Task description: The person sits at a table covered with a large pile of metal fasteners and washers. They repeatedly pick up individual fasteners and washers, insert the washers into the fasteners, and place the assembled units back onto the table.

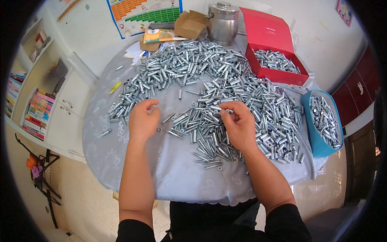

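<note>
Over the left edge of a heap of short silvery metal sleeves point(193, 123), my left hand point(142, 121) is curled, thumb close to the bent index finger. What it holds, if anything, is hidden. My right hand point(242, 127) hovers at the middle of the same heap with thumb and forefinger pinched together. Whatever sits in that pinch is too small to make out among the shiny parts behind it. Between my hands lie a loose sleeve point(168, 118) and a small nut point(159, 130).
A red box point(278, 76) with raised lid and a teal fabric bin point(322, 150), both full of metal parts, stand at the right. A lidded steel pot point(223, 24) and a cardboard box point(191, 25) are at the back. A yellow pen-like object point(115, 87) lies left on the tablecloth point(105, 161).
</note>
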Demonstrator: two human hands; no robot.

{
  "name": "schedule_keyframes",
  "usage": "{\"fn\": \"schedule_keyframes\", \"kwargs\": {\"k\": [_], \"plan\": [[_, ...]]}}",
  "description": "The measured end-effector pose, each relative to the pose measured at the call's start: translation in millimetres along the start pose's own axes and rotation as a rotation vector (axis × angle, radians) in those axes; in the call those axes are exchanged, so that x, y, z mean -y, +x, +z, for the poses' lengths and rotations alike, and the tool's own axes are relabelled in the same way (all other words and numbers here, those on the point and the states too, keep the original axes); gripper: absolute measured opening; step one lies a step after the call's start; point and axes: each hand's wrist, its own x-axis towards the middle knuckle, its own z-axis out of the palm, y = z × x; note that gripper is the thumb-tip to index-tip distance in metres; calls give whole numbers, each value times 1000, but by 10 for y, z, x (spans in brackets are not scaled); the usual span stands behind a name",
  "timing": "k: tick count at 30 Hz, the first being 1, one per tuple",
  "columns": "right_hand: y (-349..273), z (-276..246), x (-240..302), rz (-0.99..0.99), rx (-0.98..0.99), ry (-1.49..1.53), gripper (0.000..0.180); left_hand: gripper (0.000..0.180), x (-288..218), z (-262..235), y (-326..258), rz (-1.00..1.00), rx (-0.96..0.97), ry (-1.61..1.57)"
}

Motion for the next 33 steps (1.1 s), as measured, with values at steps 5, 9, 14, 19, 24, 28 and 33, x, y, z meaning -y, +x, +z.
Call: {"fn": "schedule_keyframes", "kwargs": {"k": [5, 9, 14, 19, 24, 28, 33], "plan": [[-2, 1, -20, 15, -9, -10, 11, 29, -101, -363, -115, 62, 26, 352], [-5, 14, -32, 31, -7, 7, 11, 32, 182, -530, -194, 102, 147, 506], [-9, 16, -15, 15, 2, -6, 11, 31, 284, -527, -296, 128, 250, 465], [-19, 22, 14, 32, 19, 3, 11, 30, 124, -416, -329, 120, 354, 460], [-23, 33, -5, 19, 30, 12, 11, 27, -32, -237, -366, 240, 361, 432], [-23, 15, -8, 19, 36, 9, 11, 26, -120, -237, -315, 224, 456, 409], [-25, 20, 12, 1, 37, 1, 11, 29, -172, -257, -307, 285, 455, 356]]}}
